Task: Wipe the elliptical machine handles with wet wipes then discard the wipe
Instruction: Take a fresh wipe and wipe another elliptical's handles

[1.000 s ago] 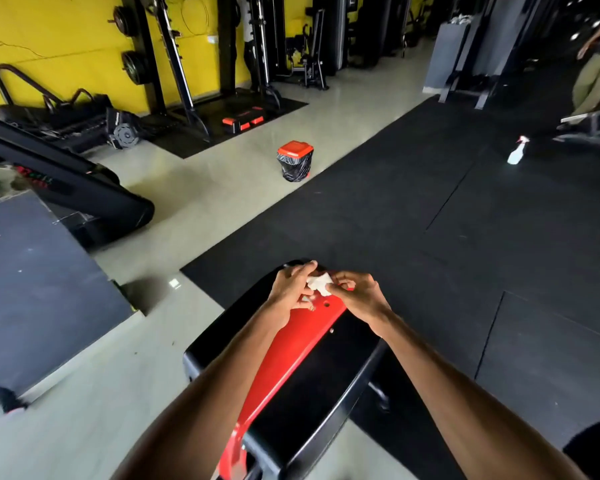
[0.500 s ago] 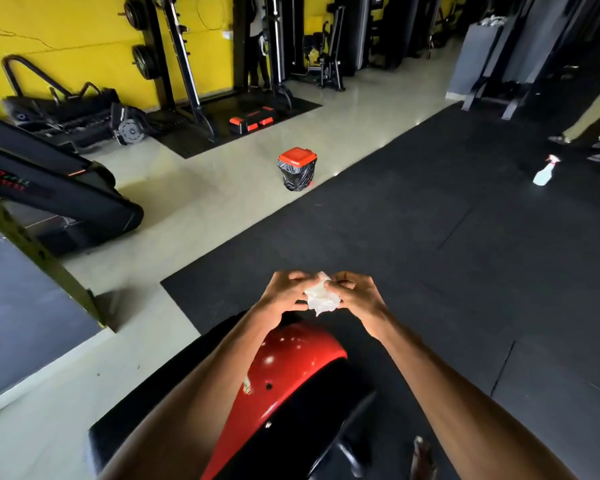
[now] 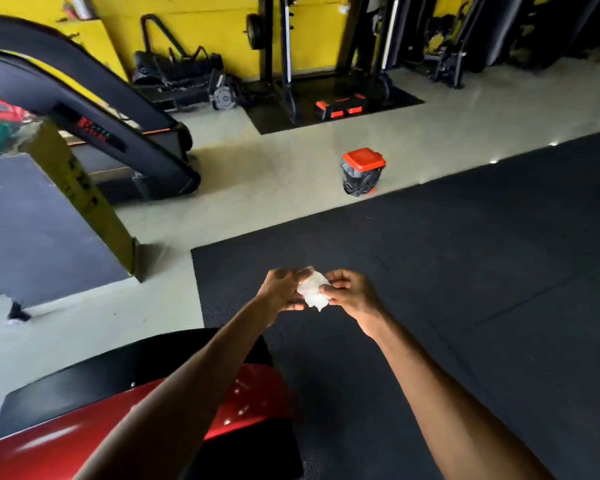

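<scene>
At far left a black treadmill (image 3: 101, 109) stands on the pale floor; low in front of you curves the red machine cover (image 3: 250, 400), under your left forearm; your left hand (image 3: 281, 289) curls its fingers round the crumpled white wipe (image 3: 312, 289), held between both hands above the black mat (image 3: 465, 271); your right hand (image 3: 350, 294) pinches the wipe's other side with thumb and fingers; farther off, the orange-lidded bin (image 3: 362, 171) stands on the floor, lid down, just beside the mat's edge.
</scene>
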### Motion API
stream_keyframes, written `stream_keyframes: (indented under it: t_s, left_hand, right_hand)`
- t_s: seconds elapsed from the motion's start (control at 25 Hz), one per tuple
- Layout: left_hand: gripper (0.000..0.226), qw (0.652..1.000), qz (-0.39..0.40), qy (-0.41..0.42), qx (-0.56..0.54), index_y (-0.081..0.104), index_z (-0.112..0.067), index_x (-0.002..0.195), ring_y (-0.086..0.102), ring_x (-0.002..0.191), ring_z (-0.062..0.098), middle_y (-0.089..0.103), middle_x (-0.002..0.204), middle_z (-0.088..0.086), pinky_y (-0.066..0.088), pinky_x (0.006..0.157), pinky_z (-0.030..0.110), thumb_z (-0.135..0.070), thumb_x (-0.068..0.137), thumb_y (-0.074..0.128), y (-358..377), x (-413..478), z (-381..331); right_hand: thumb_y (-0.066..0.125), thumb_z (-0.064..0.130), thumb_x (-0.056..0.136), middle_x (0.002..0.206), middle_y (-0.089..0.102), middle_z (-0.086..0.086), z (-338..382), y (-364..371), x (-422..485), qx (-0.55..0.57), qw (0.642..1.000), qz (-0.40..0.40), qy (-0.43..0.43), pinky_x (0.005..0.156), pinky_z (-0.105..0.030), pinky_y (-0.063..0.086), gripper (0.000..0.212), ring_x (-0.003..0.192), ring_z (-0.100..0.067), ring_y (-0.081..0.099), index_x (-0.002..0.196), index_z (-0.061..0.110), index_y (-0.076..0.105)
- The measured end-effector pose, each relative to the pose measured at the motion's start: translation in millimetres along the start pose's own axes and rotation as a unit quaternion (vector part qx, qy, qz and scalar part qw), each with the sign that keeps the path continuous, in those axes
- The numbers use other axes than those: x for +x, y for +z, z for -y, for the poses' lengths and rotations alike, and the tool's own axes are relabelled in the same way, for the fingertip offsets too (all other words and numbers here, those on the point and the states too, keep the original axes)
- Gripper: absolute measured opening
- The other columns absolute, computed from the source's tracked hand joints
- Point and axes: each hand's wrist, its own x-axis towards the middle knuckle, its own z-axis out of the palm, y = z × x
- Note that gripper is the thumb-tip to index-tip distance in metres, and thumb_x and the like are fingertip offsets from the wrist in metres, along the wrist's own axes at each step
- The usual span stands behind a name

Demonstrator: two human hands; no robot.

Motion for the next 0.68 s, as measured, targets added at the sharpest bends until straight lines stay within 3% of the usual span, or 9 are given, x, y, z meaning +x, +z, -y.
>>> stream_keyframes:
  t_s: [0.12, 0.28, 0.44, 0.6, 0.68]
  left_hand:
    - [0.028, 1.0, -0.028, 0.009, -0.001, 0.074, -0.008, 0.112, 0.074, 0.083, 0.026, 0.077, 0.103, 0.017, 0.06, 0.07, 0.036, -0.029, 0.094, 0.074, -1, 28, -5]
    - [0.01, 0.987, -0.141, -0.012, -0.072, 0.074, -0.015, 0.101, 0.073, 0.087, 0.023, 0.076, 0.103, 0.012, 0.062, 0.071, 0.036, -0.023, 0.095, 0.071, -8, 94, -19]
    - [0.007, 0.963, -0.218, -0.006, -0.158, 0.072, -0.015, 0.097, 0.073, 0.082, 0.021, 0.074, 0.101, 0.011, 0.061, 0.067, 0.033, -0.022, 0.095, 0.072, -43, 160, -36]
    - [0.007, 0.927, -0.31, 0.0, -0.21, 0.067, -0.014, 0.092, 0.072, 0.088, 0.026, 0.071, 0.099, 0.015, 0.06, 0.064, 0.034, -0.019, 0.094, 0.071, -102, 189, -54]
    - [0.007, 0.909, -0.35, 0.006, -0.225, 0.065, -0.012, 0.096, 0.071, 0.087, 0.027, 0.069, 0.099, 0.017, 0.059, 0.062, 0.033, -0.017, 0.095, 0.069, -138, 193, -63]
  right_hand:
    - [0.073, -0.008, 0.087, 0.085, 0.07, -0.005, 9, -6, 48, -0.019, 0.999, 0.048, 0.0, 0.053, -0.015, 0.051, 0.02, 0.059, -0.002, 0.066, 0.103, 0.003, 0.067]
    - [0.083, 0.008, 0.083, 0.092, 0.076, -0.001, 19, 5, 146, -0.063, 0.997, 0.047, -0.021, 0.066, -0.027, 0.058, 0.019, 0.074, -0.011, 0.069, 0.095, 0.017, 0.072]
    - [0.086, 0.02, 0.078, 0.079, 0.073, 0.006, 44, 48, 247, -0.118, 0.99, 0.06, -0.056, 0.064, -0.029, 0.053, 0.016, 0.067, -0.011, 0.063, 0.084, 0.017, 0.071]
    - [0.087, 0.026, 0.081, 0.076, 0.077, -0.006, 81, 121, 316, -0.113, 0.962, 0.246, -0.035, 0.072, -0.038, 0.06, 0.017, 0.064, -0.016, 0.067, 0.085, 0.013, 0.076]
    - [0.085, 0.019, 0.084, 0.083, 0.077, -0.011, 104, 169, 339, -0.1, 0.943, 0.315, -0.031, 0.072, -0.034, 0.063, 0.013, 0.065, -0.015, 0.071, 0.088, 0.011, 0.076]
